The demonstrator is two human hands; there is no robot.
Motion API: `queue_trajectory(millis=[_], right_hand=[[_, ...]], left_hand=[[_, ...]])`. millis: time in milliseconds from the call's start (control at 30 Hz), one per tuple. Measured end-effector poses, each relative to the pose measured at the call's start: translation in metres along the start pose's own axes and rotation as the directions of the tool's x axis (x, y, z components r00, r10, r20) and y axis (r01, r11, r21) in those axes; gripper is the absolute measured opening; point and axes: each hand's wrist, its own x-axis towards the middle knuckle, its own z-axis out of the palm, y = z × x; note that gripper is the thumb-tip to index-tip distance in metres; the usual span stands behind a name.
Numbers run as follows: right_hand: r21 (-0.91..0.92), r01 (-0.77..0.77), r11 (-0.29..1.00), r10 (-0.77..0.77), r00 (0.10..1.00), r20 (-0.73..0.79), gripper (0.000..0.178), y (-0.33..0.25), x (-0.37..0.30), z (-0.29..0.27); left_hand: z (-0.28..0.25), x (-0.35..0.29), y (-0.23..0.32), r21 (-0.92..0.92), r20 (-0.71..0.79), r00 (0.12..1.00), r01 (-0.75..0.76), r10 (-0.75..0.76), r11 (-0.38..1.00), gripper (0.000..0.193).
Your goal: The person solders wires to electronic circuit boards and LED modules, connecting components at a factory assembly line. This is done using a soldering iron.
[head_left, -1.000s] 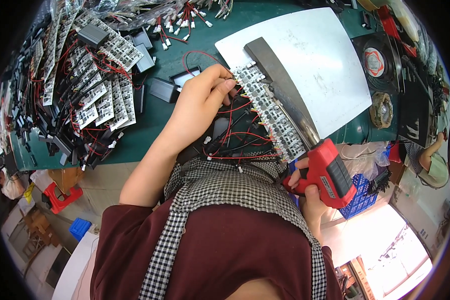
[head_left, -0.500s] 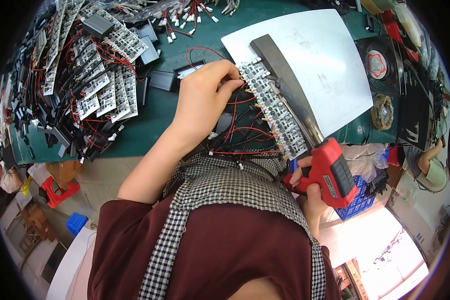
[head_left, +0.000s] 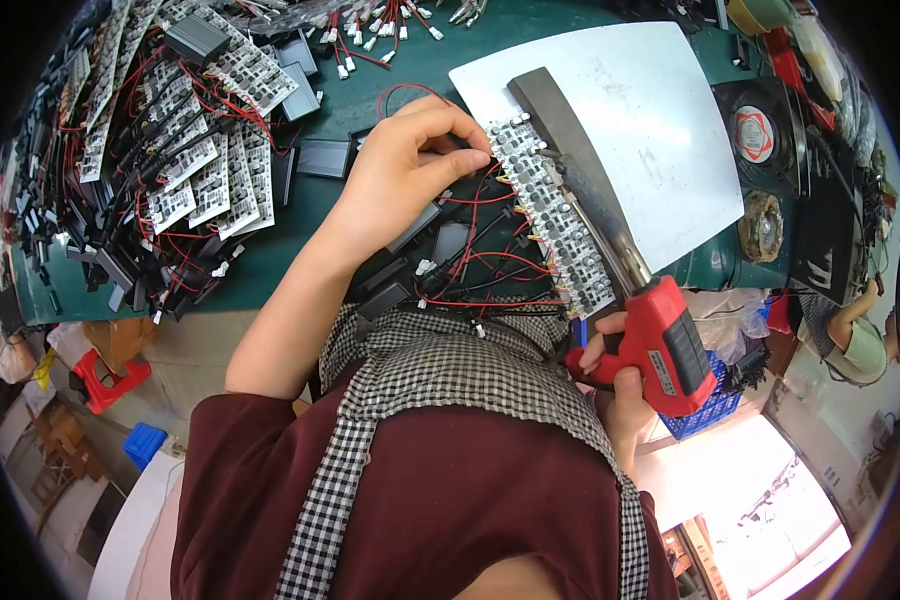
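Observation:
A red-and-black soldering gun (head_left: 670, 345) is gripped in my right hand (head_left: 620, 390), its fingers wrapped round the handle. The gun's metal barrel points up and left, its tip over the circuit board panel (head_left: 555, 225). This panel is a slanting strip packed with small components, lying along a dark bar (head_left: 570, 130). At the panel's upper left edge, my left hand (head_left: 390, 185) is closed in a pinch on a thin red wire (head_left: 410, 87) that loops behind the fingers; its end is hidden. More red wires and black cables run from the panel's left edge.
Under the bar lies a white sheet (head_left: 660, 130). Circuit boards, wires and black casings form a big pile (head_left: 180, 150) at the left. A solder spool (head_left: 753, 135) and a round brownish object (head_left: 762, 225) sit at the right. Another person (head_left: 850, 345) is at far right.
My left hand has shifted slightly at the panel's upper edge, its fingers still pinched, uncovering dark casings beneath the wrist. My right hand and the soldering gun have hardly moved.

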Motion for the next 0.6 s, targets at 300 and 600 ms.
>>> queue_trajectory(millis=[300, 600], right_hand=[[-0.012, -0.023, 1.000, 0.023, 1.000, -0.009, 0.057, -0.002, -0.002, -0.003], [-0.049, -0.042, 0.998, 0.040, 0.998, -0.051, 0.061, -0.006, 0.006, 0.009]], left_hand=[[0.002, 0.002, 0.033, 0.398, 0.041, 0.992, 0.092, -0.118, 0.913, 0.012], [0.009, -0.002, 0.001, -0.111, -0.075, 0.995, 0.054, -0.063, 0.992, 0.012]])
